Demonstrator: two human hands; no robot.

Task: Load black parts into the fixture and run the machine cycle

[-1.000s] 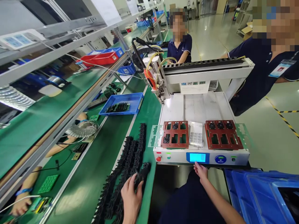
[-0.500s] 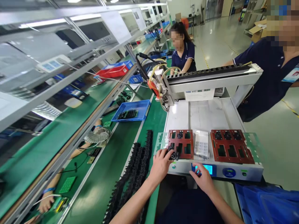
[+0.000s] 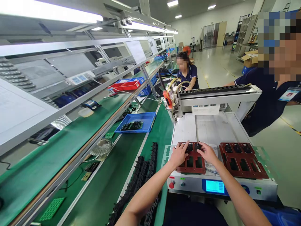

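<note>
Left hand (image 3: 179,154): rests flat on the left red fixture (image 3: 191,158), fingers (image 3: 185,145) spread and released, gripping nothing.
Right hand (image 3: 207,153): lies on the same fixture's right edge, fingers (image 3: 199,152) loose, touching a black part (image 3: 197,146) seated in a top pocket.
Left red fixture: sits at the front of the white machine bed (image 3: 207,128), above the blue display (image 3: 214,186).
Right red fixture (image 3: 242,156): just beside, untouched.
Desk (image 3: 131,157): green, with rows of black parts (image 3: 143,169) and a blue tray (image 3: 137,122).
</note>
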